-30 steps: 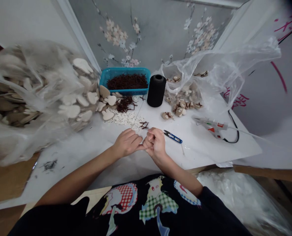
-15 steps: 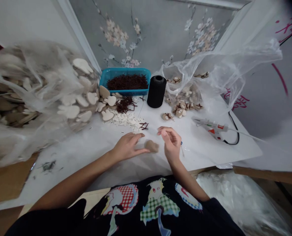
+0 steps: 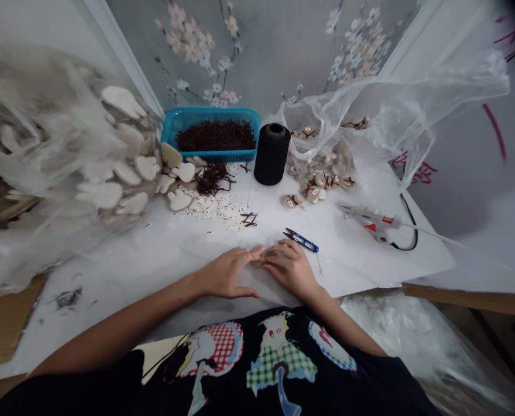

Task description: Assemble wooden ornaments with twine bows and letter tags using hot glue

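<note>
Left hand [image 3: 231, 273] spread, right hand [image 3: 291, 270] can't tell if gripping; both at one tan piece [image 3: 256, 264], one snips [image 3: 301, 240] beyond.

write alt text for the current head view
A person's left hand and right hand meet over a white table, a small beige piece partly hidden between them. Blue snips lie just beyond the right hand. Farther back are a blue basket of brown cords, a black spool and, at left, a clear bag of pale pieces.
</note>
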Action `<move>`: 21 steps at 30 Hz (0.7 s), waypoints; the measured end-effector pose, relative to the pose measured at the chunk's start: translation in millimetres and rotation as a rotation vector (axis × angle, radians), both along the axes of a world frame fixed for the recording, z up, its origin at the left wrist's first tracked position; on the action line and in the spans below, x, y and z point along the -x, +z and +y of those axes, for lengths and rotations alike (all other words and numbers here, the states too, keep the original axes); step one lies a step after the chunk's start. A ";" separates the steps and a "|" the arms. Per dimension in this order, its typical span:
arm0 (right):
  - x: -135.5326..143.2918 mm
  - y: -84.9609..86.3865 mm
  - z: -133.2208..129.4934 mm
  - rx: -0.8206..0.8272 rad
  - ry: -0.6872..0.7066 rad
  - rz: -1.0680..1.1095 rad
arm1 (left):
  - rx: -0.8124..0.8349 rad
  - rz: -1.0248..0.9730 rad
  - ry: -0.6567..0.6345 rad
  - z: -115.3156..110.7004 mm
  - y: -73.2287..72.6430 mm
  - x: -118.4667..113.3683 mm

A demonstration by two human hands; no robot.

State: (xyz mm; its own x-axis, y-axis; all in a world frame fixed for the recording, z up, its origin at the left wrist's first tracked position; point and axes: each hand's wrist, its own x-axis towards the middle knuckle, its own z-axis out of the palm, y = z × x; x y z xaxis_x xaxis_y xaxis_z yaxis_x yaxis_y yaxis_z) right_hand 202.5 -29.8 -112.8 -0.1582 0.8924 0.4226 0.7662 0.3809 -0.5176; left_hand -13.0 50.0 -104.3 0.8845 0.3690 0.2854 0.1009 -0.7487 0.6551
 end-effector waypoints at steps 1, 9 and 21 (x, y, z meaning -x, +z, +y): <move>0.4 0.0 -0.8 0.001 0.001 0.007 | 0.014 -0.012 -0.008 -0.2 -1.5 -0.4; 1.9 0.3 -4.6 -0.011 0.023 0.070 | 0.048 -0.016 0.023 -5.7 -6.3 -7.4; 11.8 2.6 4.4 0.083 0.057 -0.071 | -0.047 0.030 0.029 -0.9 -6.8 2.8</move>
State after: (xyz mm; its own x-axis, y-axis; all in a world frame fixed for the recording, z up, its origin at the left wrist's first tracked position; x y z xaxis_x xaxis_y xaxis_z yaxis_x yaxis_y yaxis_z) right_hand 190.7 -25.5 -110.2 -0.2369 0.9125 0.3336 0.7802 0.3833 -0.4943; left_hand -15.8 49.1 -111.1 0.8819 0.3816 0.2767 0.1423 -0.7752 0.6155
